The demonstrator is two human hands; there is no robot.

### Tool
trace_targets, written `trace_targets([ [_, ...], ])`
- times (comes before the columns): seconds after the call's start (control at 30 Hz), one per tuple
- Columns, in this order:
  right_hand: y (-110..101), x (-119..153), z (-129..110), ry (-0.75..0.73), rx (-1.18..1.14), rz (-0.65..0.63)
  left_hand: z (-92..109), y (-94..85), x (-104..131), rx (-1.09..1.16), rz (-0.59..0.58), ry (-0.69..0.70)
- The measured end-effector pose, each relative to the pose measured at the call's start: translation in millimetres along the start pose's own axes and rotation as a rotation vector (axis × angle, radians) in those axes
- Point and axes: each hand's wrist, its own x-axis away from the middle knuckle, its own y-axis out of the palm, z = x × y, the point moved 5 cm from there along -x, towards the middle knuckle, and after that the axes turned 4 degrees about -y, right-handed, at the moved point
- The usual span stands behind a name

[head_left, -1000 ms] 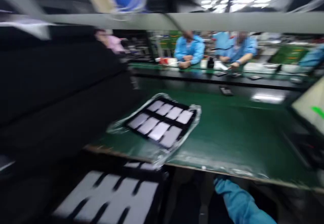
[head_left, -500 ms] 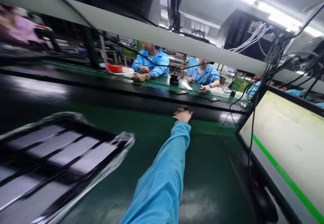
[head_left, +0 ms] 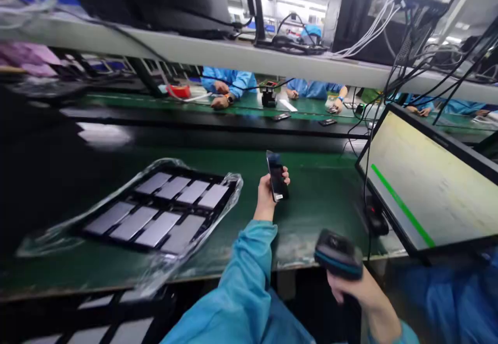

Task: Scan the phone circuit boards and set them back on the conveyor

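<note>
My left hand (head_left: 265, 192) is closed around a dark smartphone (head_left: 276, 174), tilted up above the green bench. A small white label shows at the phone's lower end. Near the bench's front edge, my right hand (head_left: 360, 288) grips a black handheld barcode scanner (head_left: 337, 255) with a blue-green band; it is somewhat blurred. Left of the phone lies a black tray (head_left: 168, 206) in clear plastic film, with several flat silver-grey pieces in rows.
A monitor (head_left: 431, 188) with a green stripe on its screen stands at right, cables hanging before it. A grey shelf (head_left: 218, 48) crosses above the bench. Beyond the black rail, co-workers in blue sleeves (head_left: 243, 80) work. Another tray (head_left: 128, 328) sits lower at front left.
My left hand has come back from the far rail toward me, and the smartphone in it now shows clearly. My right hand with the scanner has entered view. The camera has tilted downward.
</note>
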Motion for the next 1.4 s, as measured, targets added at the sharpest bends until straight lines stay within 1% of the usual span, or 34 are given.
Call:
trace_targets([
  [0.07, 27, 0, -4, 0.023, -0.089, -0.094, -2, 3.1, 51, 0.350, -0.119, 0.025],
  [0.1, 38, -3, -5, 0.032, -0.130, -0.119, -4, 4.0, 69, 0.445, -0.144, 0.014],
  [0.13, 48, -7, -6, 0.038, -0.159, -0.124, -7, 4.6, 82, 0.503, -0.151, -0.008],
  [0.17, 56, -10, -6, 0.043, -0.172, -0.120, -10, 4.5, 91, 0.537, -0.148, -0.035],
  [0.23, 68, -10, -1, 0.046, -0.186, -0.101, -18, 2.8, 100, 0.564, -0.138, -0.090],
  [0.37, 84, 13, 15, 0.046, -0.246, -0.013, -28, -3.7, 111, 0.555, -0.117, -0.131],
  [0.43, 89, 22, 18, 0.015, -0.158, 0.103, -28, -4.8, 120, 0.521, -0.092, -0.173],
  [0.47, 90, 22, 17, -0.018, -0.056, 0.206, -28, -4.7, 125, 0.503, -0.077, -0.200],
  [0.5, 91, 19, 13, -0.068, 0.065, 0.335, -27, -4.3, 130, 0.487, -0.061, -0.226],
  [0.57, 98, 3, -1, -0.220, 0.284, 0.572, -23, -4.1, 138, 0.474, -0.043, -0.243],
  [0.6, 105, -9, -8, -0.304, 0.354, 0.638, -21, -4.4, 140, 0.475, -0.050, -0.232],
  [0.63, 112, -23, -13, -0.374, 0.391, 0.661, -19, -5.8, 142, 0.472, -0.062, -0.209],
  [0.67, 118, -38, -16, -0.418, 0.406, 0.645, -18, -8.4, 143, 0.457, -0.074, -0.185],
  [0.7, 122, -50, -17, -0.430, 0.412, 0.606, -18, -12.6, 143, 0.423, -0.077, -0.161],
  [0.73, 122, -59, -15, -0.412, 0.414, 0.557, -19, -19.0, 142, 0.367, -0.055, -0.139],
  [0.77, 119, -64, -11, -0.374, 0.414, 0.505, -21, -27.0, 139, 0.301, -0.005, -0.120],
  [0.8, 115, -65, -7, -0.325, 0.417, 0.448, -24, -36.1, 135, 0.237, 0.069, -0.103],
  [0.87, 103, -56, -1, -0.234, 0.431, 0.343, -31, -51.4, 125, 0.128, 0.204, -0.089],
  [0.93, 92, -43, 0, -0.186, 0.468, 0.284, -38, -58.7, 113, 0.003, 0.275, -0.098],
  [1.03, 87, -34, -5, -0.210, 0.574, 0.285, -42, -57.5, 99, -0.238, 0.303, -0.098],
  [1.13, 90, -47, -7, -0.215, 0.655, 0.325, -37, -53.9, 97, -0.417, 0.351, -0.032],
  [1.27, 94, -65, -5, -0.205, 0.657, 0.359, -29, -49.2, 102, -0.556, 0.363, 0.057],
  [1.33, 94, -65, -6, -0.211, 0.641, 0.364, -26, -46.9, 105, -0.604, 0.372, 0.089],
  [1.4, 96, -61, -7, -0.203, 0.618, 0.341, -24, -44.8, 107, -0.617, 0.385, 0.104],
])
